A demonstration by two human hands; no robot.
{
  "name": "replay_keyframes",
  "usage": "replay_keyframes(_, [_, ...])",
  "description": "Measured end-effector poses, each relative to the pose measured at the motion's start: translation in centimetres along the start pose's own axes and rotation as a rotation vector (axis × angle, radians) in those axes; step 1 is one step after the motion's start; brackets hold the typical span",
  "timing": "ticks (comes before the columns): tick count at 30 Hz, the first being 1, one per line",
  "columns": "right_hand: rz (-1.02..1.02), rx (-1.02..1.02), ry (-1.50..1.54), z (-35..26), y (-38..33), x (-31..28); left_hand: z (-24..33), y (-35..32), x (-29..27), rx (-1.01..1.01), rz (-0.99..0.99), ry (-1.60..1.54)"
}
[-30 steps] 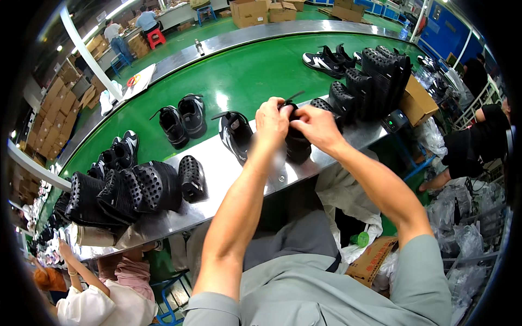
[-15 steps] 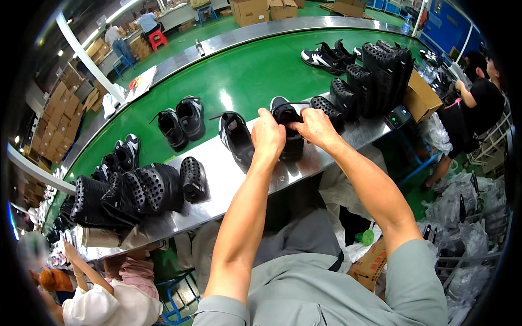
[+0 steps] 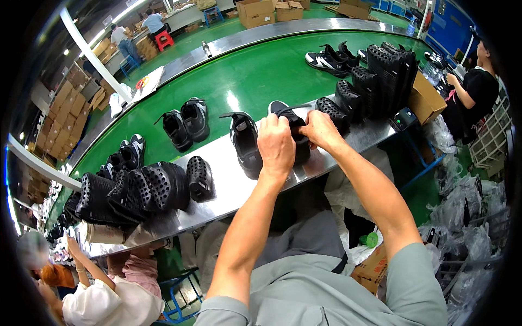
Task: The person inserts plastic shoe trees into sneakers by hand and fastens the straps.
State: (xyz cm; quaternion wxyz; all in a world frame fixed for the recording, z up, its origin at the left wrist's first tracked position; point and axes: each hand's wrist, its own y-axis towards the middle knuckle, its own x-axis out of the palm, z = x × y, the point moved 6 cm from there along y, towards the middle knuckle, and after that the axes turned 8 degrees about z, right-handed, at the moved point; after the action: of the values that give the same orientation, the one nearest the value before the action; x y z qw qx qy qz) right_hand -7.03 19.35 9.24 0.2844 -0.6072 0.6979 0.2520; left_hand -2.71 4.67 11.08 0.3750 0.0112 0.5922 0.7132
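A black sneaker with a white-trimmed toe (image 3: 293, 117) stands on the metal edge of the bench in front of me. My left hand (image 3: 277, 144) is closed on its left side, while my right hand (image 3: 321, 130) pinches the collar on the right with its fingertips at the opening. What lies inside the shoe is hidden by my hands. Just left of it stands the matching sneaker (image 3: 244, 145), its opening facing up. A single black, perforated, shoe-shaped piece (image 3: 200, 178) lies farther left, and a similar piece (image 3: 333, 114) sits right of my right hand.
Stacks of perforated black pieces (image 3: 166, 187) stand left, with taller stacks (image 3: 383, 76) at right. On the green surface (image 3: 244, 70) are a sneaker pair (image 3: 187, 125) and more sneakers (image 3: 329, 58). A cardboard box (image 3: 427, 98) is at right. Co-workers sit or stand on both sides.
My left hand has shifted from the collar's upper left edge down over the shoe's left side. My right hand stays at the collar. The co-worker at right has straightened up.
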Motion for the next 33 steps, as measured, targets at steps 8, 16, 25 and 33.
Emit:
replay_keyframes(8, [-0.141, -0.167, 0.023, -0.6, 0.1, 1.6, 2.2, 2.8, 0.7, 0.270, -0.269, 0.125])
replay_keyframes(16, [-0.138, -0.085, -0.001, -0.5, 0.2, 0.9, 1.5, 1.6, -0.8, 0.335, -0.183, 0.021])
replay_keyframes(25, [-0.122, -0.162, -0.046, -1.6, 1.0, 1.3, 0.3, 2.7, -2.2, -0.030, -0.285, -0.009])
replay_keyframes(33, [-0.182, -0.137, -0.154, -2.6, 0.9, 0.4, -6.1, -4.4, -11.3, -0.490, -0.358, 0.052])
